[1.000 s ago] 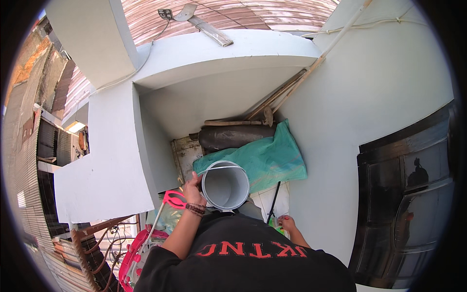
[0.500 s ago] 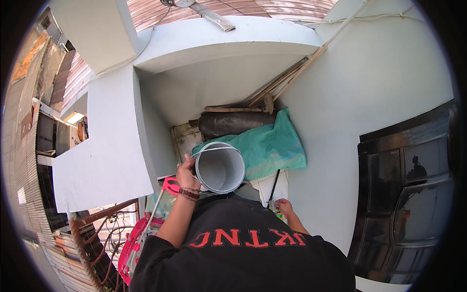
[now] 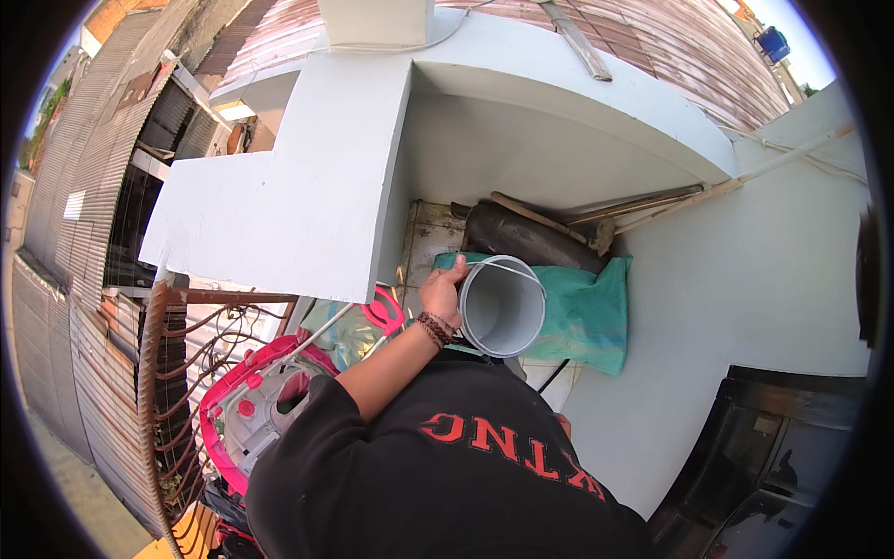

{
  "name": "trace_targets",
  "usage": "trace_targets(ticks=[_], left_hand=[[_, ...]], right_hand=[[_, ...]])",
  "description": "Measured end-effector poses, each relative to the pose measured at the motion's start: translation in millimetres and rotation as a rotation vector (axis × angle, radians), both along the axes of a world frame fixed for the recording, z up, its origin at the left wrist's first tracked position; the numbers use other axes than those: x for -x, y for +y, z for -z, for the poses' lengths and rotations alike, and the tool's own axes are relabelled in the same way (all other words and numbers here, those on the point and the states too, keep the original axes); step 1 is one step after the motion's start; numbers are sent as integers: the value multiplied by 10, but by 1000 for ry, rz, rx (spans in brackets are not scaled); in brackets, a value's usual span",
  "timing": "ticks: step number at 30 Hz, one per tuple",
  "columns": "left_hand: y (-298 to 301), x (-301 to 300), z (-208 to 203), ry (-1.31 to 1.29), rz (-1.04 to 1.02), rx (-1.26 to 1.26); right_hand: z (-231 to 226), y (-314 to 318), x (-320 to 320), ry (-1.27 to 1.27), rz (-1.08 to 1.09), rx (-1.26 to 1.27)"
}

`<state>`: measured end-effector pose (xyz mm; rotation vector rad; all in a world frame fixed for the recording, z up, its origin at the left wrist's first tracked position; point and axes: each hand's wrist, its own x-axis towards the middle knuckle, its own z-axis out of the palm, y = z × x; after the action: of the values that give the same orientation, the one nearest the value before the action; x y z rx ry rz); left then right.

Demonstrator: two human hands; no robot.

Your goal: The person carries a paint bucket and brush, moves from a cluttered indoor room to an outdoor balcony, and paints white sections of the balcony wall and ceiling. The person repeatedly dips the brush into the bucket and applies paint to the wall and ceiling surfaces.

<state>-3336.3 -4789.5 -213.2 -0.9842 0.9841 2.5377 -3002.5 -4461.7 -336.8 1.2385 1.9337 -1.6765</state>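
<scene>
A light grey bucket (image 3: 504, 312) with a thin white bail handle is in front of my chest, its mouth facing up and looking empty. My left hand (image 3: 442, 296), a beaded bracelet on its wrist, is closed on the bucket's left rim where the handle joins. Only a sliver of my right hand or forearm (image 3: 564, 424) shows past my shirt; its fingers are hidden. Near it a thin black stick (image 3: 555, 374) slants over the pale floor tiles. Beyond the bucket lies a green sack (image 3: 591, 312).
A dark rolled bundle (image 3: 526, 233) and long wooden poles (image 3: 643, 207) lie against the far wall. On my left are a pink-and-white plastic appliance or tub (image 3: 256, 401), a pink handle (image 3: 384, 312) and a rusty metal railing (image 3: 154, 391). A black door (image 3: 745, 456) stands at the right.
My view has swung left, so the scene sits further right. My left hand still holds the bucket. My right hand, earlier at a small clear item with green and yellow, is now mostly hidden.
</scene>
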Motion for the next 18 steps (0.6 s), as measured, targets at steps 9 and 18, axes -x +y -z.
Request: trace_targets(ticks=[9,18], left_hand=[[62,-27,-39,-24,-31,66],[45,-240,-85,-30,-135,9]], right_hand=[[1018,664,-258,-92,61,53],[1094,1268,47,-13,-115,40]])
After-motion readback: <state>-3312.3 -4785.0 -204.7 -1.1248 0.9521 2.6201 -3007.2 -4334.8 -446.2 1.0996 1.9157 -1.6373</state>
